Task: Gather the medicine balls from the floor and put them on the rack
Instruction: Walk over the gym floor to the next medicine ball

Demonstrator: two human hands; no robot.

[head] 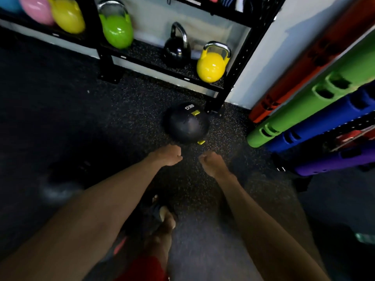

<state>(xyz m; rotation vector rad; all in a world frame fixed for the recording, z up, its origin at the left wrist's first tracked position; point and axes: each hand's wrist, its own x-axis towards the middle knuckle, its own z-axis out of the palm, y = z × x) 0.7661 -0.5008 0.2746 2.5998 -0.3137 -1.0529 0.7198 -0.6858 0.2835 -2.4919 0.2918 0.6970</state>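
Observation:
A black medicine ball (186, 123) with white weight lettering and yellow tabs lies on the dark speckled floor, close to the foot of a black rack (217, 106). Both my arms reach down toward it. My left hand (168, 155) hovers just short of the ball's near left side, fingers loosely curled and holding nothing. My right hand (211, 162) hangs a little nearer to me, below the ball's right side, also loosely curled and holding nothing. Neither hand touches the ball.
The rack's low shelf holds a yellow kettlebell (212, 66), a black kettlebell (177, 49) and a green kettlebell (116, 30). Orange, green, blue and purple tubes (304, 110) lean in a stand at the right. My foot (162, 218) stands below the hands.

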